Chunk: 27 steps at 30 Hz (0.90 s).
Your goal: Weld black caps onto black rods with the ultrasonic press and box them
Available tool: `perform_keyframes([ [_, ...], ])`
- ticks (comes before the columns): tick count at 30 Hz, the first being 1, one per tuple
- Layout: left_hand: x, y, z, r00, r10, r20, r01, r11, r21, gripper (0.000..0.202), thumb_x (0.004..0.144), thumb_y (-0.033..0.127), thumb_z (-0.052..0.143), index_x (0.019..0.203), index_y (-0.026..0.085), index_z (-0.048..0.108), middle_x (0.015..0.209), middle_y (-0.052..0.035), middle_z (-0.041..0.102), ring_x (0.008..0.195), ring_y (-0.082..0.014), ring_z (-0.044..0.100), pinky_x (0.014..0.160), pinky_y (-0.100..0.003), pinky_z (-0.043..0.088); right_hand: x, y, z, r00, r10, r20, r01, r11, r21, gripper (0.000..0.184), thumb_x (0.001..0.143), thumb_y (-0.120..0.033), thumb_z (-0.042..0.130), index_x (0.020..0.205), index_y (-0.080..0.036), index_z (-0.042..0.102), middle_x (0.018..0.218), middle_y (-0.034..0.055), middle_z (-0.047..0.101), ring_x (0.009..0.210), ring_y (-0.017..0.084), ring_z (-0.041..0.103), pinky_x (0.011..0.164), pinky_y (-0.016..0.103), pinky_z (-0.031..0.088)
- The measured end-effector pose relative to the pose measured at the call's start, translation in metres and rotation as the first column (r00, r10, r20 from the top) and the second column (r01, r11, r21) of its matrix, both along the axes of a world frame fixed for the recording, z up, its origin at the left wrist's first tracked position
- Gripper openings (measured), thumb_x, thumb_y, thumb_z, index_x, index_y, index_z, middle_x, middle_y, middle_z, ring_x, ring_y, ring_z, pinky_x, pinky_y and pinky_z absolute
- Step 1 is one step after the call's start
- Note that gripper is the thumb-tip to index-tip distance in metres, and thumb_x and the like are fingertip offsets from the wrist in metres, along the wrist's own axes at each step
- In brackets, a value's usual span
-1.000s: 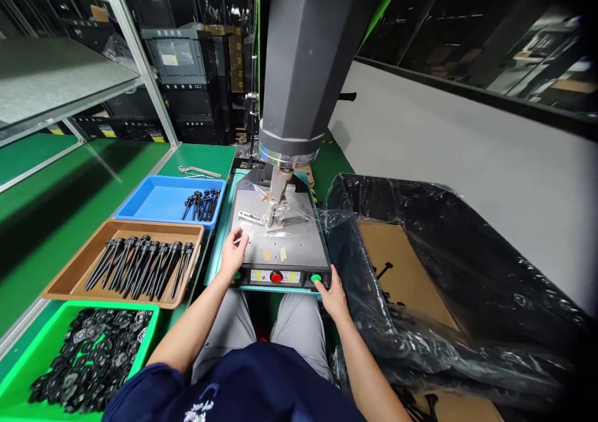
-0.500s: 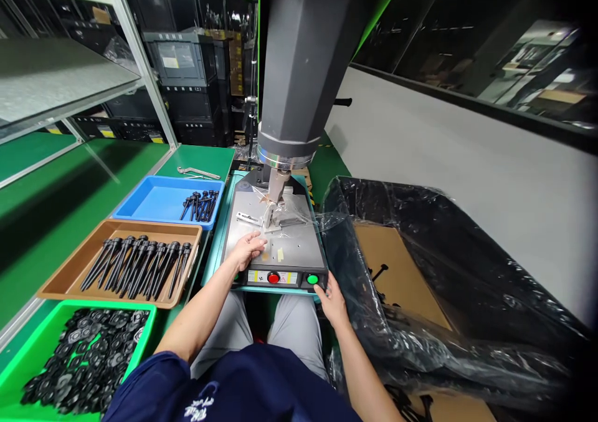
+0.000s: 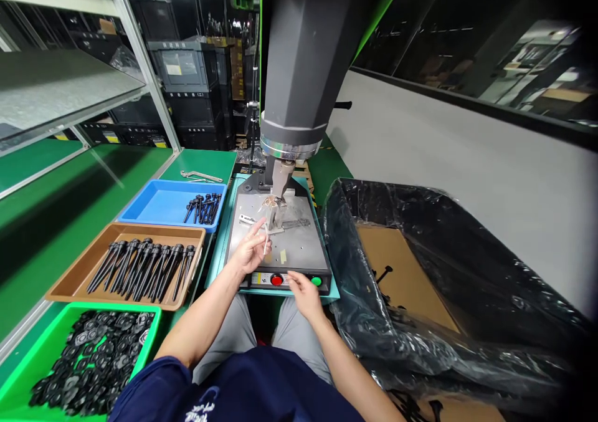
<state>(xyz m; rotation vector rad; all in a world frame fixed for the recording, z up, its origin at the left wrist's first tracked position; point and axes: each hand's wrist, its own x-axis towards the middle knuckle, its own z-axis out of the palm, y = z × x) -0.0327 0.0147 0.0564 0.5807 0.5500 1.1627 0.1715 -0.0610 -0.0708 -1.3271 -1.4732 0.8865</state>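
My left hand (image 3: pixel 252 252) is closed on a thin white stick (image 3: pixel 266 238), held upright just in front of the small metal fixture (image 3: pixel 275 222) on the press's grey plate (image 3: pixel 299 244). Directly above the fixture is the press's tapered metal head (image 3: pixel 282 179), its tip close to a small copper-coloured loop (image 3: pixel 270 202). My right hand (image 3: pixel 306 294) is at the plate's front edge, between the red button (image 3: pixel 276 280) and the green button (image 3: pixel 316 281). Its fingers are bent together, and nothing shows in them.
To the left, a blue tray (image 3: pixel 149 201) and a brown tray (image 3: pixel 60 285) hold black long-stemmed parts. A green tray (image 3: pixel 156 328) holds small black round parts. A wrench (image 3: pixel 202 176) lies behind them. At right stands a box lined with black plastic (image 3: pixel 420 207).
My right hand has left the green button's corner and moved left toward the red button. My left hand has risen slightly, and the white stick shows more clearly.
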Motion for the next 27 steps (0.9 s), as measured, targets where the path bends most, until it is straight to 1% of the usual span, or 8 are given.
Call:
perform_keyframes([
  [2,0.006,-0.002,0.013,0.999,0.002,0.05,-0.003,1.0,0.019,0.08,0.073,0.018,0.077,0.144,0.031,0.044,0.078,0.0037,0.059,0.069,-0.0082,0.059,0.063,-0.02,0.048,-0.032,0.016,0.011,0.983,0.178,-0.052,-0.179,0.984,-0.012,0.036,0.091,-0.044,0.055,0.114,-0.02,0.068,0.097,0.0104,0.073,0.088,0.025,0.07,0.079,0.041,0.06],
  [5,0.015,-0.004,0.024,0.997,0.009,0.076,-0.012,0.999,0.051,0.085,0.075,0.018,0.075,0.149,0.036,0.036,0.078,0.0044,0.058,0.066,-0.0074,0.058,0.06,-0.018,0.047,-0.07,0.046,0.031,0.949,0.314,0.038,-0.316,0.945,0.089,0.033,0.091,-0.033,0.054,0.119,-0.021,0.065,0.1,0.0088,0.071,0.094,0.025,0.068,0.082,0.041,0.058],
  [8,0.019,-0.006,0.026,0.997,0.018,0.076,-0.025,0.996,0.082,0.092,0.072,0.018,0.077,0.151,0.035,0.033,0.076,0.0047,0.058,0.062,-0.0071,0.057,0.056,-0.017,0.045,-0.087,0.078,0.05,0.974,0.2,0.105,-0.221,0.943,0.251,0.033,0.089,-0.029,0.053,0.118,-0.02,0.064,0.104,0.0104,0.068,0.102,0.027,0.064,0.093,0.044,0.054],
  [11,0.017,-0.006,0.024,0.999,0.042,0.009,-0.043,0.995,0.09,0.102,0.069,0.019,0.08,0.154,0.033,0.025,0.073,0.0054,0.057,0.058,-0.0077,0.056,0.052,-0.017,0.043,-0.085,0.111,0.066,0.997,-0.024,0.074,-0.003,0.94,0.341,0.04,0.09,-0.028,0.048,0.128,-0.019,0.058,0.116,0.0127,0.061,0.102,0.025,0.062,0.095,0.043,0.052],
  [14,0.015,-0.005,0.024,0.998,0.056,-0.037,-0.053,0.995,0.089,0.113,0.066,0.021,0.083,0.156,0.034,0.016,0.072,0.0057,0.058,0.056,-0.0085,0.056,0.049,-0.017,0.041,-0.075,0.142,0.077,0.959,-0.27,0.083,0.214,0.887,0.408,0.046,0.092,-0.029,0.044,0.135,-0.017,0.053,0.126,0.0156,0.053,0.111,0.026,0.058,0.1,0.046,0.049],
  [16,0.016,-0.003,0.025,0.998,0.059,-0.034,-0.056,0.993,0.101,0.116,0.065,0.02,0.084,0.157,0.034,0.014,0.072,0.0057,0.058,0.055,-0.0081,0.054,0.049,-0.017,0.04,-0.07,0.16,0.084,0.922,-0.364,0.133,0.266,0.844,0.465,0.047,0.091,-0.032,0.046,0.135,-0.017,0.054,0.132,0.0168,0.049,0.125,0.03,0.049,0.108,0.05,0.041],
  [19,0.019,0.0,0.026,0.998,0.055,-0.035,-0.05,0.991,0.122,0.115,0.065,0.02,0.084,0.157,0.034,0.016,0.071,0.0055,0.058,0.054,-0.0078,0.054,0.048,-0.017,0.038,-0.067,0.182,0.093,0.916,-0.354,0.187,0.236,0.856,0.46,0.045,0.091,-0.036,0.052,0.132,-0.017,0.057,0.136,0.0162,0.048,0.132,0.032,0.042,0.113,0.052,0.034],
  [27,0.017,0.007,0.027,0.998,0.05,-0.049,-0.043,0.99,0.132,0.115,0.065,0.022,0.084,0.157,0.034,0.016,0.074,0.005,0.058,0.057,-0.0077,0.055,0.048,-0.016,0.037,-0.058,0.214,0.113,0.963,-0.202,0.178,0.149,0.951,0.272,0.031,0.089,-0.032,0.055,0.112,-0.013,0.066,0.122,0.0157,0.062,0.12,0.029,0.053,0.108,0.047,0.039],
])
